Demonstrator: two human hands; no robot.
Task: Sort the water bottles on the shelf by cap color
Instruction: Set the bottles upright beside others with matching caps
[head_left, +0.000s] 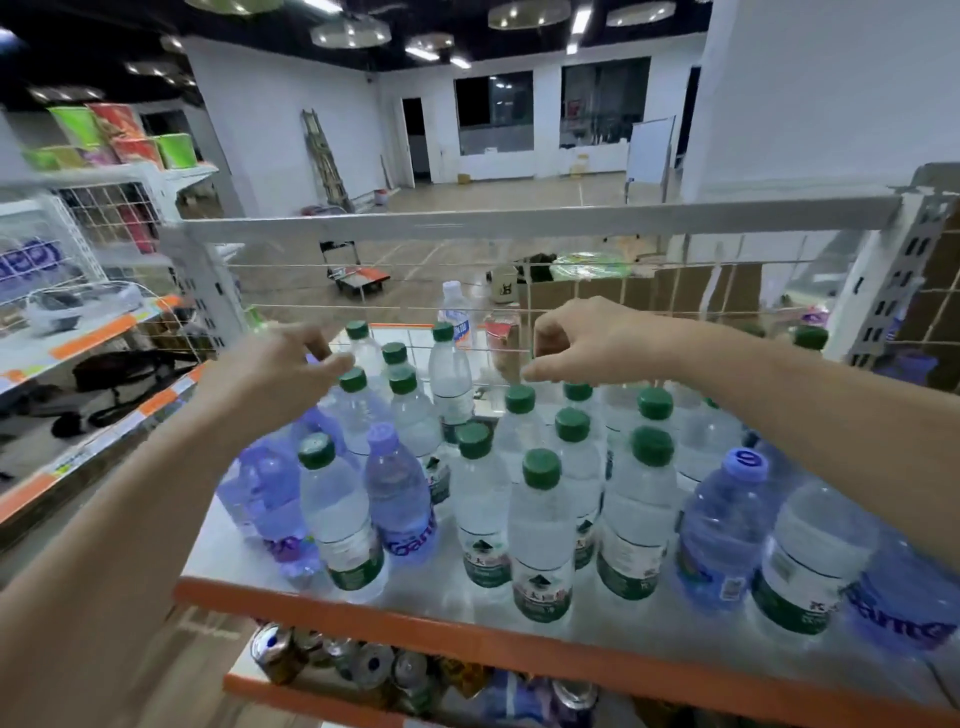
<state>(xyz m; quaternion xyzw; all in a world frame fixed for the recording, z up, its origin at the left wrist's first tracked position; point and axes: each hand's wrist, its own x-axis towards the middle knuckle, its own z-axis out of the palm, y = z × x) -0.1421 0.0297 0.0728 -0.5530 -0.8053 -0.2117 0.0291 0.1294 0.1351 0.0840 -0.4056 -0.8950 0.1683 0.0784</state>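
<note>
Sorting is midway: green caps (540, 466) crowd the shelf (395, 621) at frame centre, purple-capped bottles (397, 488) scattered lower left and right. Left hand (291, 366) touches a green cap (353, 379), grip unclear; right hand (587, 338) hovers curled, empty. Next, lift stray purples aside

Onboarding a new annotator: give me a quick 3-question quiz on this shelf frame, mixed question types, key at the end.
1. True or false: the purple-capped bottles already stand in one group, apart from the green-capped bottles.
2. Multiple choice: the left hand is reaching over A) a green-capped bottle at the back left, B) a can on the lower shelf, C) the ladder.
3. Short answer: what colour is the front edge strip of the shelf?

Key
1. False; purple caps sit on both the left and the right, with green ones between.
2. A
3. Orange
</note>
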